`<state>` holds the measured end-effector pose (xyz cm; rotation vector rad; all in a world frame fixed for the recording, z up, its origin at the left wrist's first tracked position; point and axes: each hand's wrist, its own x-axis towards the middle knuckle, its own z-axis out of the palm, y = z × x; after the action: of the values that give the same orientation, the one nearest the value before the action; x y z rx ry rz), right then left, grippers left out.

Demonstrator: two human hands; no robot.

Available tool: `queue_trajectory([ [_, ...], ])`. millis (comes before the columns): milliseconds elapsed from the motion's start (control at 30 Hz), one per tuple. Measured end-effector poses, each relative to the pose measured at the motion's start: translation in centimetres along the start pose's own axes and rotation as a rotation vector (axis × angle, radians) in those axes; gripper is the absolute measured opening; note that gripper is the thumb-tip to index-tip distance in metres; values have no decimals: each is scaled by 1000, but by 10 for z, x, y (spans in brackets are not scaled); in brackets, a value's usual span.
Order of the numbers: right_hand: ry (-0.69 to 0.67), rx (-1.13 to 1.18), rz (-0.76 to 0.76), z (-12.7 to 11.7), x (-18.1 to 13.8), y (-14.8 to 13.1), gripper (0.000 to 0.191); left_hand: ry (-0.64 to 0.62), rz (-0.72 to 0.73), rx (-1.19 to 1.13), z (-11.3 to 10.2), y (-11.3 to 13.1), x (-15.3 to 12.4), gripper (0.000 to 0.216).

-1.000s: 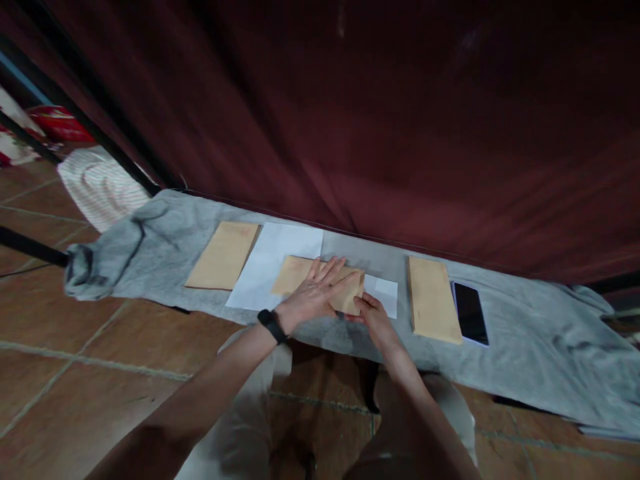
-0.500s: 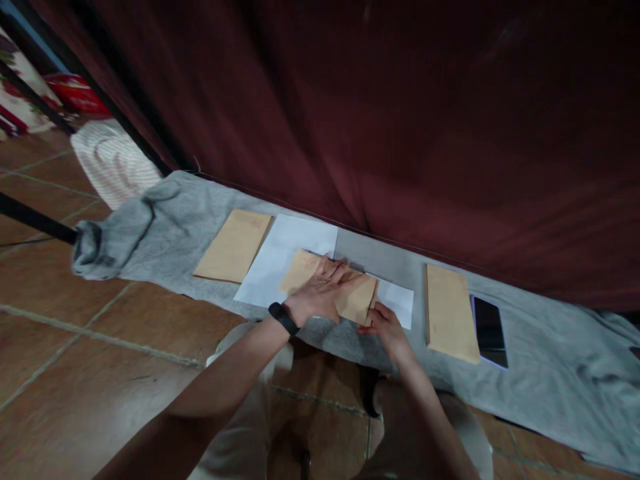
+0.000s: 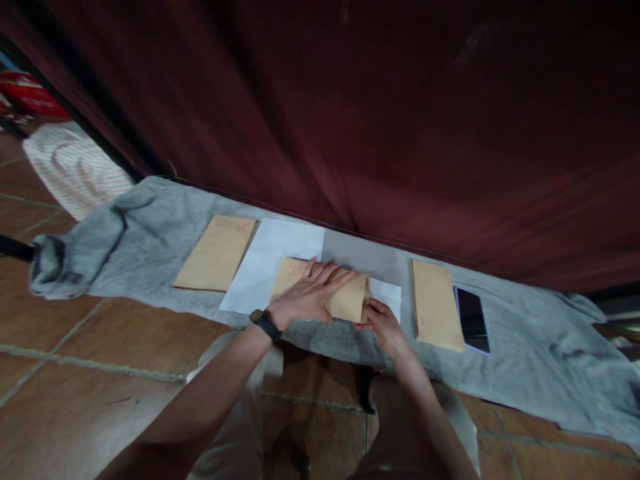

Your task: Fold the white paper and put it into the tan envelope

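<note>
A brown envelope lies on white paper on a grey cloth spread over the floor. My left hand, with a black wristband, lies flat on the envelope with fingers stretched out. My right hand pinches the envelope's right end, where a white sheet sticks out beside it. What the fingertips grip is partly hidden.
Another brown envelope lies to the left, and a stack of brown envelopes to the right beside a dark phone. A dark red curtain hangs behind. A striped bundle sits on the tile floor at far left.
My right hand has shifted slightly at the envelope's right end, and the white sheet there shows less. My left hand stays flat on the envelope. The camera has swung a little.
</note>
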<state>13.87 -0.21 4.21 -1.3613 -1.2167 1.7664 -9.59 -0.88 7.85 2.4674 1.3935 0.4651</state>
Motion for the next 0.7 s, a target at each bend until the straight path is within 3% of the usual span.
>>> queue_trajectory([
  [267, -3, -9, -59, 1, -2, -4, 43, -127, -38, 24, 8, -4, 2, 125],
  [400, 13, -87, -76, -3, 2, 0, 35, -87, -12, 25, 1, -3, 1, 118],
  [500, 142, -218, -140, -6, 5, 5, 31, -33, 15, 23, -1, -1, 2, 112],
  [633, 496, -441, -406, -9, 0, 0, 32, -5, 21, 62, 6, 2, 6, 112],
  [700, 562, -456, -513, -11, -5, -6, 30, 7, 23, 81, 10, 3, 7, 113],
])
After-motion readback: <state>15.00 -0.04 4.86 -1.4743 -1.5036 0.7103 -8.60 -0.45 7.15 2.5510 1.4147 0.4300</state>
